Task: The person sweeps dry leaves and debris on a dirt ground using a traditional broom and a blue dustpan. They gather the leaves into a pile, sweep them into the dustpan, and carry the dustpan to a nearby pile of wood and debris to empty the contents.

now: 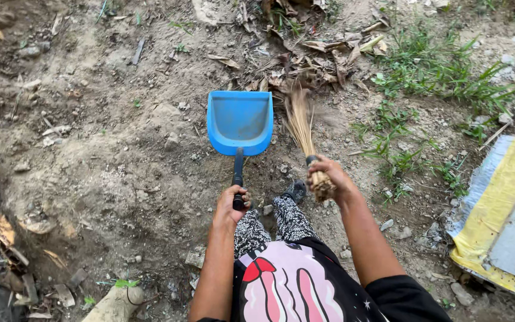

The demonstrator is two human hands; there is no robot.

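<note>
This is an outdoor place, like a yard or a patch of bare ground. The ground point(120, 173) is dry dirt with small stones. Far off lie brown dry leaves point(323, 56). Green grass point(436, 65) grows on the far right. A yellow and grey sheet point(502, 220) lies on the right. A log point(114, 304) lies near, on the left.

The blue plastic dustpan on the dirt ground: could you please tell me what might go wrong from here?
The blue plastic dustpan lies on uneven, stony dirt ground, so its front lip may not sit flush and debris could slip beneath. The straw hand broom, in the right hand, works beside the pan rather than before its mouth, so the dry brown leaves might miss it. The left hand grips only the black handle's end, so the pan may twist.
</note>
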